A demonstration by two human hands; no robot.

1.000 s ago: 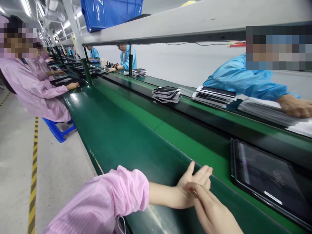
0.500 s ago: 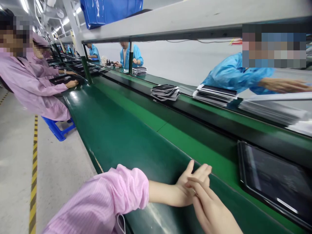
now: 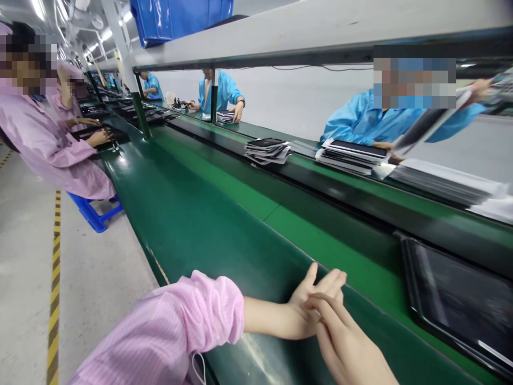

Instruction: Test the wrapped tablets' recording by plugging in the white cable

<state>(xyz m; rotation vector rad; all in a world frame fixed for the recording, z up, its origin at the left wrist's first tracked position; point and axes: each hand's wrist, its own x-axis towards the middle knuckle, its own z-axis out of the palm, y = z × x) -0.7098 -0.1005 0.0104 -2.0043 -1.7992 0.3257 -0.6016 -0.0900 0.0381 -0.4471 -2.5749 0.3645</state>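
My left hand (image 3: 316,297) reaches out from a pink sleeve over the dark green bench top (image 3: 188,214). Its thumb and fingers are stretched out and it holds nothing. My right hand (image 3: 344,337) comes in from the lower right, its fairly straight fingers resting on the left palm; no object shows between the hands. Both are at the bench edge beside a bright green belt (image 3: 276,219). Nearest to them, on the belt to the right, lies a flat black panel like a tablet or screen (image 3: 460,299), partly cut off by the frame.
Across the belt stand stacks of dark and white sheets (image 3: 352,158) and a smaller uneven stack (image 3: 267,151). A co-worker in blue (image 3: 352,115) tilts up a sheet. Co-workers in pink (image 3: 48,133) sit at left. A shelf beam (image 3: 300,32) with a blue bin (image 3: 180,18) runs overhead.
The black panel and the belt seam have shifted slightly right. The co-worker in blue has lifted a sheet; another has put a hand to a stack. My hands remain as they were.
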